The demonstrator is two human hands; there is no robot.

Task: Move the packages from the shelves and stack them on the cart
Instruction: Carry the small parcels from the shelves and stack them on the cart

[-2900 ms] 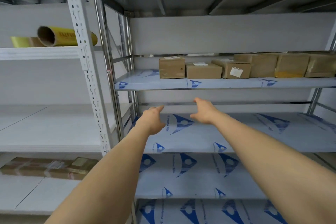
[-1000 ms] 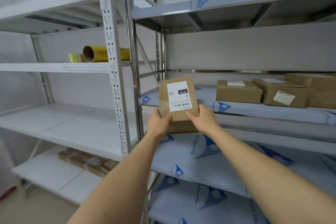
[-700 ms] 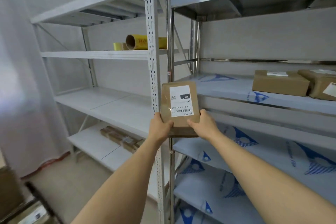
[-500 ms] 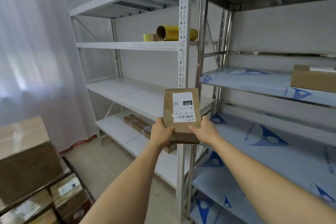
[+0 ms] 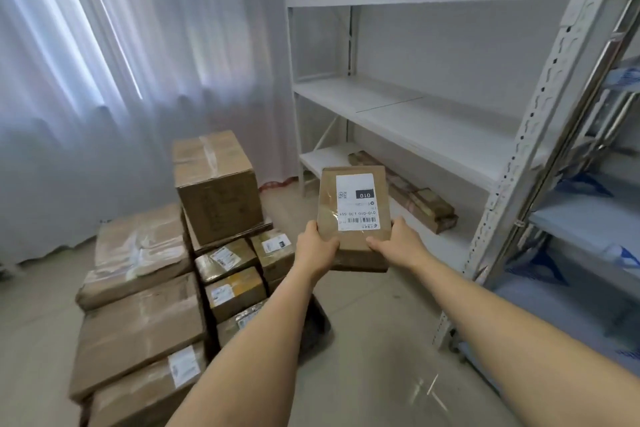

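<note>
I've got the small labelled package [image 5: 353, 215] in both hands, carried in the air between the white shelving unit [image 5: 433, 128] and the cart stack, label side up toward the camera. Left hand [image 5: 317, 246] grips the lower left edge, thumb curled onto the top face, fingers under; right hand [image 5: 398, 244] mirrors it on the lower right edge, thumb on top near the label. Both arms are stretched well forward, forearms converging on the package, wrists roughly level. Step in hand, as I read it: carry over and set it on the cart. The cart [image 5: 313, 326] is mostly buried, only a dark corner shows under the load. Best landing spot looks like the row of small labelled parcels [image 5: 239, 270] just right of the big taped cartons [image 5: 138, 288]; the tall brown box [image 5: 216, 184] sits on top at the back, so I'd avoid piling there. Plan: swing left and down, keep the package flat, seat it square on a flat parcel top, release only once it rests. Risk is an overhanging edge sliding off toward the floor. The long wrapped bundle [image 5: 405, 194] on the bottom shelf stays for later.
</note>
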